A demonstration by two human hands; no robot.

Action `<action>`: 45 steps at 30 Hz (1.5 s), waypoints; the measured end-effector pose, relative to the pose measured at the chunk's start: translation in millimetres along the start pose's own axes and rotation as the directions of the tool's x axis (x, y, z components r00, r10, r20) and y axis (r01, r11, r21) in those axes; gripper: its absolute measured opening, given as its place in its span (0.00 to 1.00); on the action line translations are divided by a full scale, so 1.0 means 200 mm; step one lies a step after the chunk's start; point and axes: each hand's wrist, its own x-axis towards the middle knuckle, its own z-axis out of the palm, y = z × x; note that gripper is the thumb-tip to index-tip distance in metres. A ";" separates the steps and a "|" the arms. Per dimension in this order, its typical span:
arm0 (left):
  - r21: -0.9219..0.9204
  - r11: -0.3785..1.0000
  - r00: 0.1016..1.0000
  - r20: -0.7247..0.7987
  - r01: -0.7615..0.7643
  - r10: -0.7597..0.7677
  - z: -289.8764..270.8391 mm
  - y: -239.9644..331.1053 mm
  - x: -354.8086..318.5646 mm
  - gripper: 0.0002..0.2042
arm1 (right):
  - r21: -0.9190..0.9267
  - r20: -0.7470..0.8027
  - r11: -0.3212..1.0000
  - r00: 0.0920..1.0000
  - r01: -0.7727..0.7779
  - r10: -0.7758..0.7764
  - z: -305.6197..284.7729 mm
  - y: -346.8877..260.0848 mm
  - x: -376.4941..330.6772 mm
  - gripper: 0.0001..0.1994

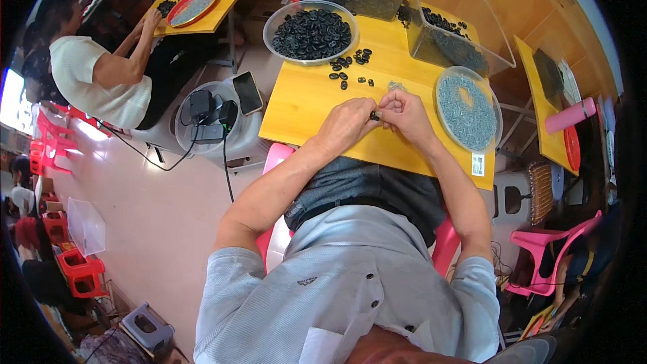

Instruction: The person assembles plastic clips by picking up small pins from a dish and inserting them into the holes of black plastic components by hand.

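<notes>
Near the front edge of a yellow table [404, 141], my two hands meet over a small black plastic part [375, 116]. My left hand [347, 121] grips the part between closed fingers. Pinched fingers of my right hand [402, 113] come up against the part; whatever they hold is too small to make out. Just beyond the hands lie several loose black oval parts [344, 75] and a little heap of small metal pins [396, 85]. A round clear tub [270, 32] of black parts stands behind on the left. By my right hand is a round tray [497, 128] of silvery pins.
Clear bins [495, 54] with black parts line the table's back. At left, a tub [180, 136] with chargers and cables stands beside a phone [247, 92]. Another person [101, 74] works at a neighbouring table with a red tray [173, 16]. A pink bottle [570, 115] lies right.
</notes>
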 end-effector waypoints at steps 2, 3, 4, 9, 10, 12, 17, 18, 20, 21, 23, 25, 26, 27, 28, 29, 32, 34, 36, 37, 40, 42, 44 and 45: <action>-0.009 1.000 1.000 0.014 -0.003 0.003 -0.01 0.00 -0.01 0.12 | -0.013 0.004 1.000 1.000 0.004 -0.004 0.01 -0.02 0.00 0.06; -0.007 1.000 1.000 0.010 -0.002 0.002 -0.01 0.01 0.00 0.12 | -0.022 0.003 1.000 1.000 0.000 0.000 0.01 -0.03 0.00 0.05; -0.010 1.000 1.000 0.014 0.001 -0.001 -0.01 0.01 0.00 0.12 | -0.024 0.005 1.000 1.000 0.001 0.000 0.01 -0.03 0.00 0.05; 0.013 1.000 1.000 0.021 -0.007 0.007 -0.02 0.02 0.00 0.11 | -0.037 0.015 0.999 1.000 0.003 -0.002 0.01 -0.02 0.00 0.05; 0.021 1.000 1.000 0.025 -0.003 0.002 -0.02 0.02 0.01 0.10 | -0.036 0.013 0.999 1.000 0.000 0.001 0.01 -0.02 0.00 0.05; 0.025 1.000 0.999 0.033 0.002 -0.003 -0.02 0.01 0.01 0.10 | -0.040 0.008 0.999 1.000 0.018 -0.018 0.01 -0.03 0.00 0.04; -0.060 0.992 0.994 0.004 0.107 -0.107 -0.03 0.04 0.02 0.10 | -0.219 0.012 0.975 0.998 -0.050 0.055 -0.09 -0.10 0.05 0.03; -0.072 0.991 0.994 0.006 0.109 -0.109 -0.02 0.03 0.01 0.10 | -0.352 0.028 0.932 0.995 -0.082 0.098 -0.13 -0.13 0.07 0.03; -0.019 0.997 0.997 0.002 0.078 -0.078 0.01 -0.01 0.00 0.08 | -0.392 0.061 0.913 0.987 -0.116 0.152 -0.14 -0.21 0.14 0.05; -0.009 0.996 0.996 0.006 0.086 -0.086 0.00 0.00 0.00 0.08 | -0.374 0.084 0.927 0.994 -0.039 0.076 -0.14 -0.25 0.18 0.05; 0.007 0.996 0.996 0.031 0.086 -0.086 0.00 0.01 0.00 0.08 | -0.231 0.048 0.960 0.987 0.159 -0.152 -0.08 -0.33 0.27 0.07; 0.027 0.996 0.995 0.048 0.088 -0.089 0.00 0.01 0.00 0.08 | -0.121 -0.029 0.952 0.957 0.282 -0.287 -0.01 -0.42 0.38 0.08; 0.049 0.996 0.995 0.055 0.080 -0.083 0.00 0.01 0.00 0.08 | -0.071 -0.081 0.945 0.942 0.320 -0.325 0.02 -0.47 0.42 0.08; 0.071 0.995 0.995 0.062 0.071 -0.075 0.00 0.01 -0.01 0.07 | -0.023 -0.136 0.933 0.923 0.359 -0.359 0.03 -0.49 0.45 0.09; 0.063 0.995 0.995 0.060 0.071 -0.075 0.00 0.01 -0.01 0.07 | -0.030 -0.137 0.934 0.925 0.355 -0.355 0.00 -0.47 0.48 0.09; 0.078 0.995 0.996 0.066 0.057 -0.062 0.00 0.00 -0.01 0.07 | -0.314 -0.061 0.896 0.935 0.314 -0.349 -0.04 -0.42 0.51 0.09; 0.083 0.996 0.998 0.061 0.022 -0.027 0.00 0.01 -0.01 0.07 | -0.633 0.002 0.752 0.971 0.185 -0.238 -0.06 -0.28 0.47 0.09; 0.078 0.997 0.999 0.054 0.001 -0.005 -0.01 0.02 0.00 0.07 | -0.767 0.045 0.620 0.977 0.167 -0.208 -0.09 -0.19 0.45 0.08; 0.085 0.996 0.998 0.062 0.014 -0.019 -0.01 0.02 0.00 0.06 | -0.761 0.051 0.637 0.990 0.124 -0.131 -0.08 -0.18 0.42 0.09; 0.082 0.996 0.998 0.064 0.017 -0.022 -0.01 0.02 0.00 0.06 | -0.788 0.055 0.601 0.989 0.129 -0.141 -0.07 -0.16 0.41 0.09; 0.082 0.997 0.998 0.060 0.009 -0.013 -0.01 0.01 0.00 0.06 | -0.840 0.058 0.526 0.986 0.133 -0.157 -0.05 -0.14 0.42 0.11; 0.083 0.995 0.997 0.064 0.046 -0.051 0.00 0.01 0.00 0.07 | -0.864 0.065 0.486 0.985 0.134 -0.158 -0.04 -0.14 0.41 0.12; 0.013 0.994 0.994 0.025 0.108 -0.108 0.00 0.01 0.01 0.07 | -0.872 0.036 0.479 0.991 0.095 -0.131 -0.02 -0.15 0.38 0.11; -0.058 0.984 0.986 -0.012 0.166 -0.167 0.00 0.00 0.02 0.08 | -0.872 0.033 0.480 0.991 0.092 -0.130 -0.02 -0.15 0.37 0.11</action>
